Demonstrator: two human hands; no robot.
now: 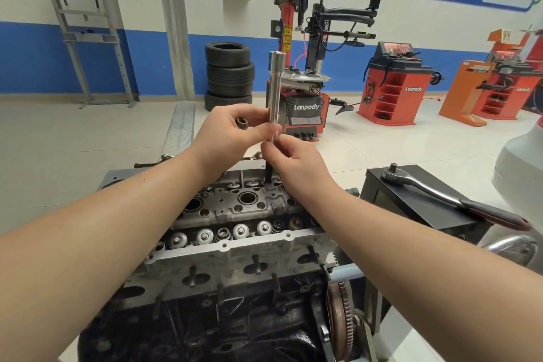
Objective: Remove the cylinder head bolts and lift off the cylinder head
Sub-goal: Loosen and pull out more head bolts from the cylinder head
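Note:
The aluminium cylinder head (235, 247) sits on the dark engine block (205, 317) below me, valve springs showing along its top. A long chrome socket extension (275, 88) stands upright over the head's far right side. A dark bolt shank (268, 175) hangs below it, reaching down to the head. My left hand (232, 132) pinches the extension's lower part and holds a small dark washer-like ring (242, 123) between its fingers. My right hand (291, 159) pinches the extension's lower end just beneath the left hand.
A ratchet wrench (446, 197) with a red grip lies on a black box (411, 200) to the right. A flywheel gear (340, 320) is at the block's right end. Farther off stand a tyre changer (305, 82), stacked tyres (229, 73) and red wheel balancers (393, 85).

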